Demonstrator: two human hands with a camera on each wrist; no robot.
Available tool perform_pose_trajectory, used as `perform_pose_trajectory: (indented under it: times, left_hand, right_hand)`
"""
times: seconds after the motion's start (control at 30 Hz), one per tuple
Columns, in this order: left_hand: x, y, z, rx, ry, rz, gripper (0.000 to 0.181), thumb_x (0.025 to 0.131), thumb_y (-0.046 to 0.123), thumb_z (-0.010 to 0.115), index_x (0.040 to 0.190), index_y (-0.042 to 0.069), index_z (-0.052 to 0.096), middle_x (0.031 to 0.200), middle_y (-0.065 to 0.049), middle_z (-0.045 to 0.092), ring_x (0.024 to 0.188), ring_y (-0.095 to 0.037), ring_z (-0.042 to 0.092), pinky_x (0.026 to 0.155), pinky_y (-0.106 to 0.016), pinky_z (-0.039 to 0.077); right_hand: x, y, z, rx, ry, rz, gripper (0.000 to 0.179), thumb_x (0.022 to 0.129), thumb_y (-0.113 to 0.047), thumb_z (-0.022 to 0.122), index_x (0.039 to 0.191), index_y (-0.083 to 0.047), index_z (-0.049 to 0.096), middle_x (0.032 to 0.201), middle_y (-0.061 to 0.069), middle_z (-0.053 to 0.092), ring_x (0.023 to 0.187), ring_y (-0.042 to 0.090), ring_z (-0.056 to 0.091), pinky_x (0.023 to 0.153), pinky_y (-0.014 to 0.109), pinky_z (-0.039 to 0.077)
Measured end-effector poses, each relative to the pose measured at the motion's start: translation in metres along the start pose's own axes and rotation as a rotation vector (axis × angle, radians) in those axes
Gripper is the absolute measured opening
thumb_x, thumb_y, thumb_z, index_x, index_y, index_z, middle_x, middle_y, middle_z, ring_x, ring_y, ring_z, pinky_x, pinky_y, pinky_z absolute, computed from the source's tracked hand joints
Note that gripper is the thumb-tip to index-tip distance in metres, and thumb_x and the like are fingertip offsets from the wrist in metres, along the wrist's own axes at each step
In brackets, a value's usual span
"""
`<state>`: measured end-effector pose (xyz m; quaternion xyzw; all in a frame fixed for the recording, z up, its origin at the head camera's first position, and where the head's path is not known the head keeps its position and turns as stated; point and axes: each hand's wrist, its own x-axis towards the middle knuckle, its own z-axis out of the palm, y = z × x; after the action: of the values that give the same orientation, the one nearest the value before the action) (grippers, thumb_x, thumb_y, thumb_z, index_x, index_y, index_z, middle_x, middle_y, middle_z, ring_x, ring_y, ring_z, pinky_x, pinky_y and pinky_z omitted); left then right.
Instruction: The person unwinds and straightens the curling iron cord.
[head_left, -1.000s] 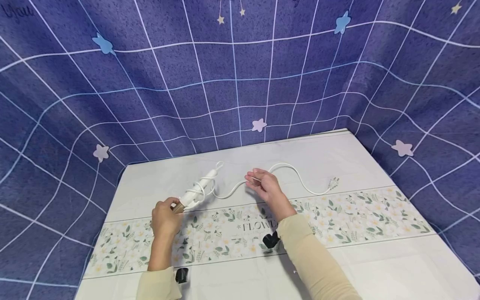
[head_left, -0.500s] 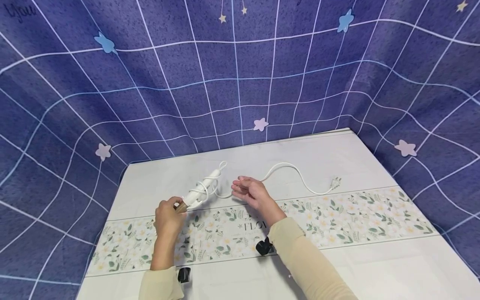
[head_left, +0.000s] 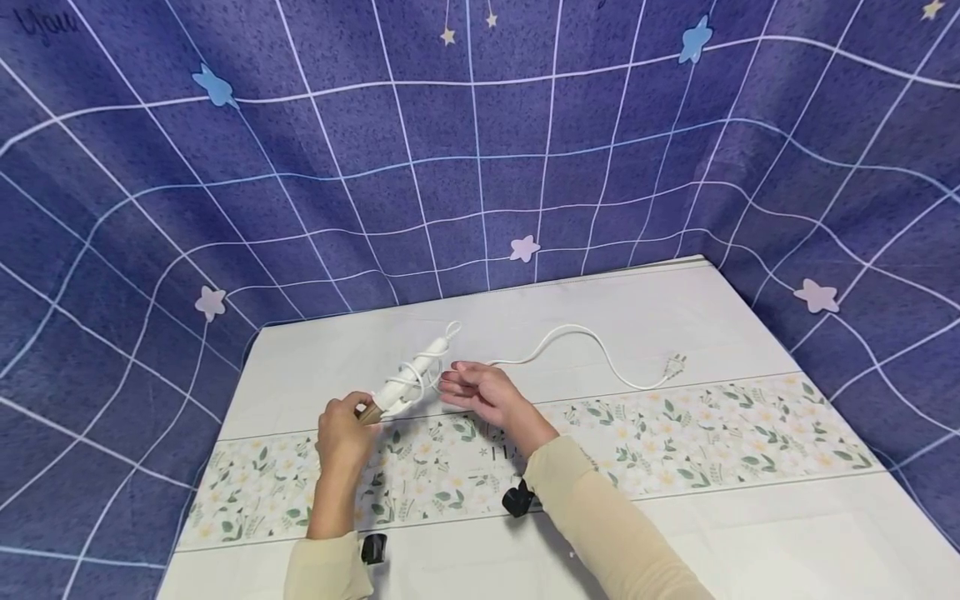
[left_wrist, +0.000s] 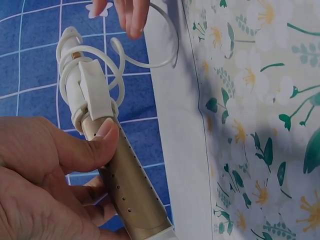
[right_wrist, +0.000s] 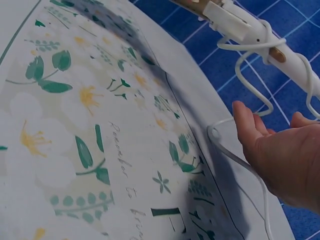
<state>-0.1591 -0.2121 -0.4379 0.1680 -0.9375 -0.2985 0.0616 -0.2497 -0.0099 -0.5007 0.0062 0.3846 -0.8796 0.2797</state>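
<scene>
A curling iron with a white handle [head_left: 432, 353] and a gold, hole-dotted barrel [left_wrist: 132, 182] is tilted up above the table. My left hand [head_left: 345, 433] grips it round the barrel, with the thumb [left_wrist: 102, 142] on top in the left wrist view. A white cord [head_left: 573, 326] loops loosely round the handle, then runs right across the table to its plug [head_left: 675, 365]. My right hand [head_left: 483, 392] is just right of the handle with fingers extended, beside the cord. In the right wrist view the cord passes close to the right hand [right_wrist: 285, 155]; contact is unclear.
A white table cover [head_left: 750, 333] with a floral band [head_left: 705, 433] lies below. Behind it and at both sides hangs a blue curtain [head_left: 495, 183] with grid lines and stars. A black wrist device [head_left: 517, 500] sits by the right sleeve.
My right hand has moved left along the cord toward the curling iron's handle, its fingers leaving the cord's middle stretch. My left hand keeps its grip, nearly still.
</scene>
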Motion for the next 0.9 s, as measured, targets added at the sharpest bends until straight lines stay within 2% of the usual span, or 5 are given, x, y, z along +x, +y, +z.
perform_pose_trajectory:
  times: [0.2, 0.4, 0.53, 0.63, 0.9]
  left_hand:
    - [0.0, 0.002, 0.002, -0.007, -0.004, -0.001, 0.041, 0.077, -0.001, 0.074, 0.116, 0.006, 0.063, 0.103, -0.02, 0.053, 0.097, -0.039, 0.05, 0.079, -0.055, 0.041]
    - [-0.001, 0.005, 0.004, -0.029, -0.02, 0.017, 0.042, 0.077, -0.001, 0.074, 0.117, 0.005, 0.063, 0.102, -0.02, 0.054, 0.096, -0.039, 0.051, 0.079, -0.052, 0.042]
    - [-0.002, 0.006, 0.004, -0.035, -0.016, 0.021, 0.042, 0.076, -0.002, 0.074, 0.116, 0.005, 0.064, 0.101, -0.02, 0.054, 0.096, -0.039, 0.051, 0.078, -0.052, 0.043]
    - [-0.003, 0.005, 0.003, -0.035, -0.025, 0.017, 0.042, 0.076, -0.002, 0.074, 0.116, 0.005, 0.064, 0.102, -0.02, 0.054, 0.096, -0.039, 0.051, 0.079, -0.052, 0.043]
    - [-0.006, -0.001, -0.006, -0.032, -0.064, 0.048, 0.041, 0.075, -0.003, 0.073, 0.114, 0.004, 0.064, 0.099, -0.019, 0.054, 0.092, -0.037, 0.052, 0.077, -0.049, 0.045]
  right_hand:
    - [0.004, 0.004, 0.005, 0.015, -0.054, 0.039, 0.048, 0.103, -0.001, 0.035, 0.146, 0.012, 0.02, 0.146, 0.037, 0.025, 0.134, 0.048, 0.03, 0.108, 0.053, 0.031]
    - [0.008, 0.007, 0.008, 0.028, -0.075, 0.069, 0.044, 0.102, 0.002, 0.034, 0.144, 0.013, 0.025, 0.138, 0.036, 0.038, 0.134, 0.045, 0.033, 0.108, 0.05, 0.033]
    - [0.01, 0.007, 0.007, 0.033, -0.039, 0.055, 0.042, 0.101, 0.004, 0.036, 0.141, 0.014, 0.03, 0.117, 0.027, 0.054, 0.132, 0.043, 0.038, 0.106, 0.047, 0.036]
    - [0.011, 0.005, 0.004, 0.043, 0.004, 0.031, 0.04, 0.1, 0.006, 0.037, 0.138, 0.016, 0.032, 0.105, 0.02, 0.056, 0.128, 0.043, 0.043, 0.105, 0.046, 0.038]
    - [0.015, -0.013, -0.004, 0.143, 0.102, -0.078, 0.03, 0.1, 0.004, 0.037, 0.128, 0.013, 0.04, 0.105, 0.017, 0.055, 0.115, 0.033, 0.054, 0.106, 0.044, 0.037]
